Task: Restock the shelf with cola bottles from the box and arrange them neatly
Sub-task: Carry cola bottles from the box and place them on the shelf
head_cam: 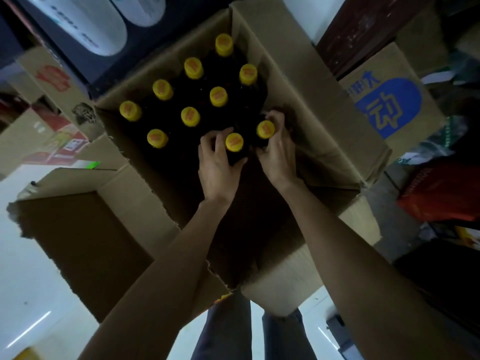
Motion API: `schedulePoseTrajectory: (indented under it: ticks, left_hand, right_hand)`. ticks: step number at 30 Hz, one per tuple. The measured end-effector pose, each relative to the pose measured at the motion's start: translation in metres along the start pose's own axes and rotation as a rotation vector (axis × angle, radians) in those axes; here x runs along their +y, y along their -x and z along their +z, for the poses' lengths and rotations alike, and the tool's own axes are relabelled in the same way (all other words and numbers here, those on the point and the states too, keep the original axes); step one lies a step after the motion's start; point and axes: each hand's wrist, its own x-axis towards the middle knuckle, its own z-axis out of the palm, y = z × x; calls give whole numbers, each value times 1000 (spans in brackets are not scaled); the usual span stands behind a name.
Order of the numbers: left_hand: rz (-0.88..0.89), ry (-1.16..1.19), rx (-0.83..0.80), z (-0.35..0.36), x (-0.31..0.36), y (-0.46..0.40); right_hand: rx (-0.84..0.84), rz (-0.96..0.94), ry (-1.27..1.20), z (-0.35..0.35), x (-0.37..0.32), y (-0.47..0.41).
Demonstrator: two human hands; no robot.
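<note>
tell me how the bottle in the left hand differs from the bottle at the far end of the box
The left hand grips the near bottle by its neck; the far bottle stands untouched. The near bottle is at the edge of the group, beside the bare part of the box; the far one is close to the back wall. Both have yellow caps and dark bodies, and both stand upright.

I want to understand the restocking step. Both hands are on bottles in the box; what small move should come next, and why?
Probably lift both bottles straight up out of the box. The left hand already grips one yellow-capped bottle and the right hand grips the bottle beside it. Other bottles stand close by, so tilting could knock them.
</note>
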Motion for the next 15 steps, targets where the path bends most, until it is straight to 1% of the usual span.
schedulePoseTrajectory:
  ticks: [3,6,8,11,15]
  left_hand:
    - [80,3,-11,-29,4,17]
    - [219,25,-36,-67,17,32]
    - [330,35,-52,-97,34,41]
    - [469,68,-67,-141,64,54]
    - [631,146,-168,-180,112,84]
  right_hand:
    - [50,70,-90,-25,-18,29]
    - [126,167,-249,-69,-45,64]
    - [224,167,-321,-100,-60,92]
    - [370,179,-361,-145,-83,138]
    - [509,129,-369,-198,-94,206]
